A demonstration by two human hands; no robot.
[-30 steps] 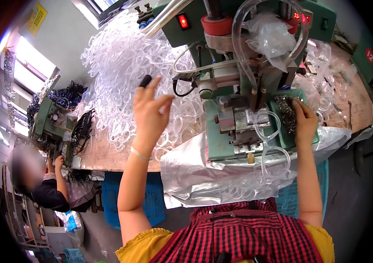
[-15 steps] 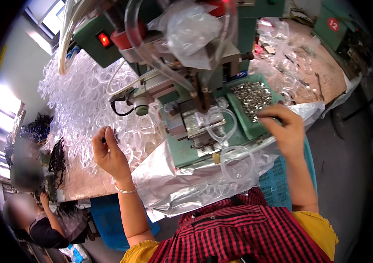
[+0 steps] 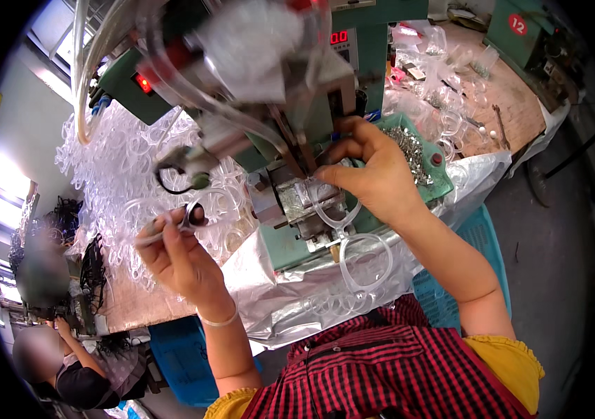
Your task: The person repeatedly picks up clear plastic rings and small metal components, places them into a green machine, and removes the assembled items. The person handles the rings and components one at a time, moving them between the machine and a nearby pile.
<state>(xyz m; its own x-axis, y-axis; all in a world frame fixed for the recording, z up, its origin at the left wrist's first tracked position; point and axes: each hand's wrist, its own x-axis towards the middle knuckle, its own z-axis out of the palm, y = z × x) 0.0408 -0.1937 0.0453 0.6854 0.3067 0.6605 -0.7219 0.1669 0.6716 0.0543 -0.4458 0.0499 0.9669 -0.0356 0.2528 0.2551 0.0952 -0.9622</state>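
My left hand (image 3: 184, 265) is raised left of the green bench press (image 3: 276, 255), pinching a clear plastic loop piece (image 3: 224, 204). A small dark round part (image 3: 195, 214) shows by its fingertips. My right hand (image 3: 374, 167) reaches in from the right under the press head, thumb and fingers drawn together beside the metal fixture (image 3: 304, 202). What its fingertips hold, if anything, is too small to make out. A clear double-ring plastic piece (image 3: 367, 262) hangs from the fixture over the front edge.
A green tray (image 3: 441, 183) of small shiny metal parts stands right of the fixture. Clear plastic loops (image 3: 112, 167) are heaped on the left. Silver foil (image 3: 269, 307) covers the bench front. A blue basket (image 3: 479, 244) is below right. Another person (image 3: 77, 370) sits at far left.
My right hand has moved left from the metal-parts tray to the press fixture. My left hand now holds up a clear loop piece. The view has shifted slightly, and the press head is blurred.
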